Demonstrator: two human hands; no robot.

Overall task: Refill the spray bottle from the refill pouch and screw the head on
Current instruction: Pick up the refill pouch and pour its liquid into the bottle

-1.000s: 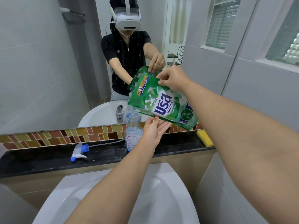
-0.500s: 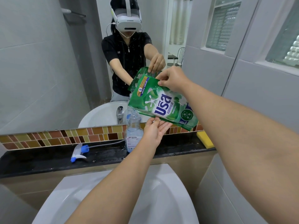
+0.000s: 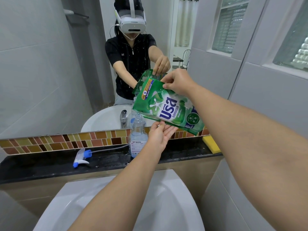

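Note:
A green refill pouch [image 3: 168, 107] is held tilted above the clear spray bottle [image 3: 138, 140], its lower left corner over the bottle's open neck. My right hand [image 3: 178, 81] pinches the pouch's upper edge. My left hand [image 3: 160, 134] supports the pouch from underneath with its fingers spread flat. The bottle stands upright on the black ledge [image 3: 50, 164] and holds pale blue liquid in its lower part. The white and blue spray head [image 3: 81, 157] with its long tube lies on the ledge to the left of the bottle.
A white basin [image 3: 166, 205] is directly below my arms. A yellow sponge [image 3: 210, 144] lies at the ledge's right end. A mirror above the tiled strip [image 3: 66, 140] reflects me, the faucet and the basin. Grey tiled walls stand on both sides.
The pouch and both hands stay almost in place over the bottle. The view has shifted slightly.

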